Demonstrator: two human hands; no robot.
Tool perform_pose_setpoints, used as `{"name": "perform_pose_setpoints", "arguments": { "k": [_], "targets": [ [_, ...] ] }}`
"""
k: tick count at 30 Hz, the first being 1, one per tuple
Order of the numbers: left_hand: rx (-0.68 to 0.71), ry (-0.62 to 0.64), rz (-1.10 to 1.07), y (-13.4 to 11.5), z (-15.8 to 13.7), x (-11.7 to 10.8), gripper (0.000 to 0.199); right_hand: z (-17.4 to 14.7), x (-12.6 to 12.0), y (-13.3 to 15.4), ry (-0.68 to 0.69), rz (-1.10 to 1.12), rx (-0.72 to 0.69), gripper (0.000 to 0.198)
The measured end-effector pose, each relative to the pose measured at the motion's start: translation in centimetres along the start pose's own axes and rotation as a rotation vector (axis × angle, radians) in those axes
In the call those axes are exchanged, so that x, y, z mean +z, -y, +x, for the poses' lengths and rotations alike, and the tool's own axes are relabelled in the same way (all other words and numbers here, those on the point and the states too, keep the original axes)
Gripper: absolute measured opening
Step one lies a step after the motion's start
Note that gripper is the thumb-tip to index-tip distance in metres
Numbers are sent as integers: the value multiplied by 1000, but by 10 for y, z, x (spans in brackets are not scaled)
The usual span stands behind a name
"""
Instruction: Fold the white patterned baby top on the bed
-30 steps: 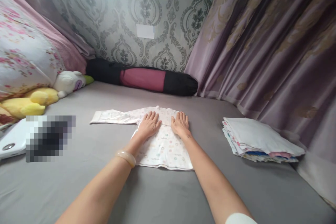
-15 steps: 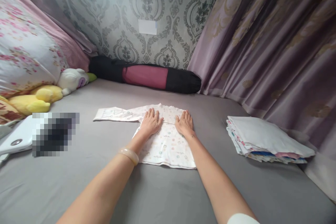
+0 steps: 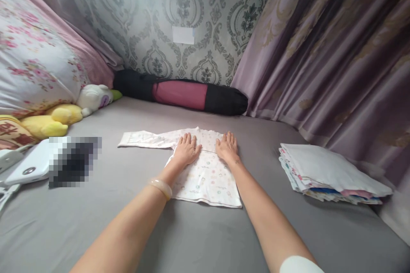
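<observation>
A small white baby garment (image 3: 205, 179) with a faint coloured print lies flat on the grey bed sheet (image 3: 192, 239), one sleeve stretched out to the left. My left hand (image 3: 186, 150) rests palm down on its upper left part, fingers together and straight. My right hand (image 3: 228, 148) lies flat on the upper right part, a hand's width away. Neither hand grips the cloth. A pale bangle (image 3: 161, 187) sits on my left wrist.
A stack of folded clothes (image 3: 326, 174) lies at the right by the purple curtain (image 3: 336, 64). A black and maroon roll bag (image 3: 182, 94) lies along the wall. Plush toys (image 3: 67, 113), a floral pillow (image 3: 35, 68) and a white device (image 3: 30, 168) sit at the left.
Both hands stay flat on the garment in the same places. The view has shifted slightly to the left, so everything sits a little further right in the picture.
</observation>
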State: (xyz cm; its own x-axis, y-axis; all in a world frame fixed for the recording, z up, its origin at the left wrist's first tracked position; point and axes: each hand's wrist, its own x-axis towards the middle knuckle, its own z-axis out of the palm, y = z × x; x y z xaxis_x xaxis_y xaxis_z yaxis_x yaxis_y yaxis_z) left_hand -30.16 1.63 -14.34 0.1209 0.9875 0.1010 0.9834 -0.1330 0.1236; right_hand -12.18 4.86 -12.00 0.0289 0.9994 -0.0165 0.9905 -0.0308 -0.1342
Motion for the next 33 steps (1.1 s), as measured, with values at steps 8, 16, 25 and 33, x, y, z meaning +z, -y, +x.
{"name": "perform_pose_setpoints", "arguments": {
  "k": [8,16,25,33],
  "targets": [
    [17,-10,-9,1,0,1,67,7,13,11,21,-7,-101,61],
    [9,5,-36,2,1,-1,67,8,10,10,50,0,-103,61],
    [161,-30,-33,6,-33,-11,64,-63,-8,-5,96,65,-293,64],
    [357,-4,-25,10,-95,-5,68,-117,7,-7,92,65,-391,63]
  ]
}}
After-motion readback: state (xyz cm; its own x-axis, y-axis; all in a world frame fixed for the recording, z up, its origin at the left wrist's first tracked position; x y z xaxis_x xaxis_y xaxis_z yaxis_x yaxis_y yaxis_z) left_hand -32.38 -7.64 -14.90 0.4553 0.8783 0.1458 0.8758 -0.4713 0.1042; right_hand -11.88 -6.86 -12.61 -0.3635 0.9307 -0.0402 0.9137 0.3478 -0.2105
